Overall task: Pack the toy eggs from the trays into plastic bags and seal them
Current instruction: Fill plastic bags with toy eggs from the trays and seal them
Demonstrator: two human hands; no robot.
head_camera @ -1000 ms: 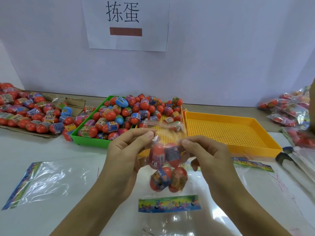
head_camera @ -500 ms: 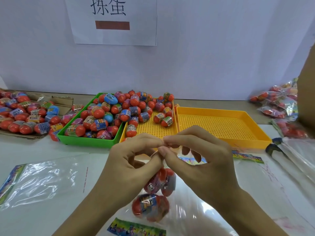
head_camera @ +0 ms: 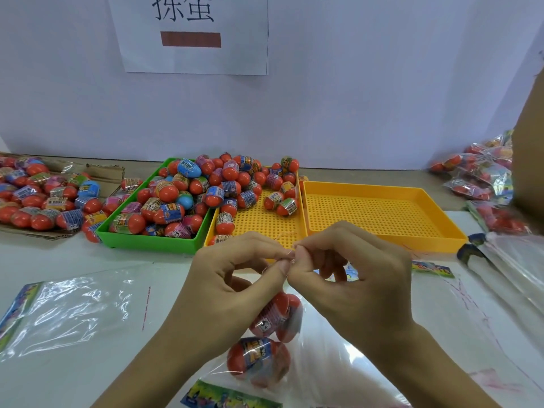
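A clear plastic bag point(head_camera: 291, 343) with several red toy eggs point(head_camera: 259, 356) hangs in front of me over the white table. My left hand point(head_camera: 232, 281) and my right hand point(head_camera: 347, 278) meet at the bag's top, each pinching its thin sealing strip between thumb and forefinger. Behind them, a green tray point(head_camera: 147, 241) is heaped with toy eggs point(head_camera: 188, 195). The middle yellow tray point(head_camera: 265, 222) holds a few eggs at its back. The right yellow tray point(head_camera: 382, 213) has none.
Loose eggs point(head_camera: 38, 198) lie on flattened cardboard at the far left. Filled bags point(head_camera: 479, 178) pile up at the right. An unfilled bag point(head_camera: 73, 307) lies flat at the left, more bags point(head_camera: 518, 260) at the right. A brown box edge point(head_camera: 530, 136) stands at far right.
My hands came together from holding the bag's mouth apart to pinching its top at one point. The bag with eggs dropped lower in view as my head moved.
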